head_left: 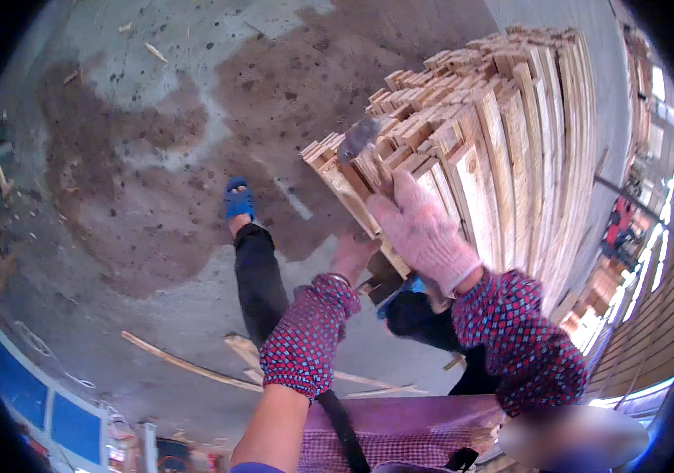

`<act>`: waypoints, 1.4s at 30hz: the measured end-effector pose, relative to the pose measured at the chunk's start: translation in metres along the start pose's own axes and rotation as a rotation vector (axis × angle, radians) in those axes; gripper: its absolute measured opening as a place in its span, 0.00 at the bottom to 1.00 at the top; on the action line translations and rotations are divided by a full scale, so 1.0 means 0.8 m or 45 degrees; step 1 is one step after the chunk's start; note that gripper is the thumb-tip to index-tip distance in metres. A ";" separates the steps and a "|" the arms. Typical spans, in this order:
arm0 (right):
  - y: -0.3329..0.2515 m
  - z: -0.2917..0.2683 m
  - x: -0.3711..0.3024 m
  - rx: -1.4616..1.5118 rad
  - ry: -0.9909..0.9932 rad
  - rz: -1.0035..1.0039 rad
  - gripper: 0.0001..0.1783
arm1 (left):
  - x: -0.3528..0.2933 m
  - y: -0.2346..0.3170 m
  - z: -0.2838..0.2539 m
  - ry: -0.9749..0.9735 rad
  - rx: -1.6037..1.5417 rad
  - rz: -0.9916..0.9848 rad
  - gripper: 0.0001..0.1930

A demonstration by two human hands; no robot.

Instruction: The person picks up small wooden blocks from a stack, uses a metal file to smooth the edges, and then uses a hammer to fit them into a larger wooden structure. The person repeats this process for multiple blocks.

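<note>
My right hand (pixel 423 225), in a pale pink knitted glove, is closed around the handle of a hammer (pixel 359 140). Its grey metal head, slightly blurred, is over the near left end of a tall stack of sawn wooden boards (pixel 502 134). My left hand (pixel 352 256), which looks bare, is at the stack's lower near corner, against or just beside a board end. Motion blur smears its fingers, so their grip cannot be made out. Red and blue patterned sleeve covers wrap both forearms.
Loose wooden strips (pixel 187 363) lie on the concrete floor near my legs. My foot in a blue slipper (pixel 238 201) stands left of the stack. Blue panels (pixel 76 428) are at the lower left; a red machine (pixel 619 222) stands at the far right.
</note>
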State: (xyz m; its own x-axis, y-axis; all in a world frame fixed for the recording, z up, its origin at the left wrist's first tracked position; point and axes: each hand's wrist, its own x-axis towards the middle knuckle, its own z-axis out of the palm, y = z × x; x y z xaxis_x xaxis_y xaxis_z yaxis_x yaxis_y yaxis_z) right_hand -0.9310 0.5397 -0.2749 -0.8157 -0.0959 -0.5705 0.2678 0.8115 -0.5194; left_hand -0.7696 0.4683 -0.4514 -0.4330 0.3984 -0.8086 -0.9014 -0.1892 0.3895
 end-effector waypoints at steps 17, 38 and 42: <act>-0.050 0.028 0.194 -1.611 -0.978 -1.373 0.05 | -0.005 -0.040 0.055 0.321 0.542 -0.004 0.19; -0.065 0.042 0.158 -1.924 -0.482 -0.845 0.12 | 0.010 -0.054 0.057 0.333 0.351 -0.018 0.19; -0.042 0.057 0.126 -1.570 -0.990 -0.130 0.12 | -0.008 -0.025 0.052 0.286 0.359 -0.027 0.20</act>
State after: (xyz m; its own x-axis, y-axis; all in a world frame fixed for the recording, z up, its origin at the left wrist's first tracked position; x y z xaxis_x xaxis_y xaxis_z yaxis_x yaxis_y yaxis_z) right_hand -0.9988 0.4764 -0.3442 -0.2196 -0.1387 -0.9657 -0.6991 0.7128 0.0566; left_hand -0.7487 0.5066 -0.4355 -0.4323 0.1866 -0.8822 -0.8877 0.0841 0.4527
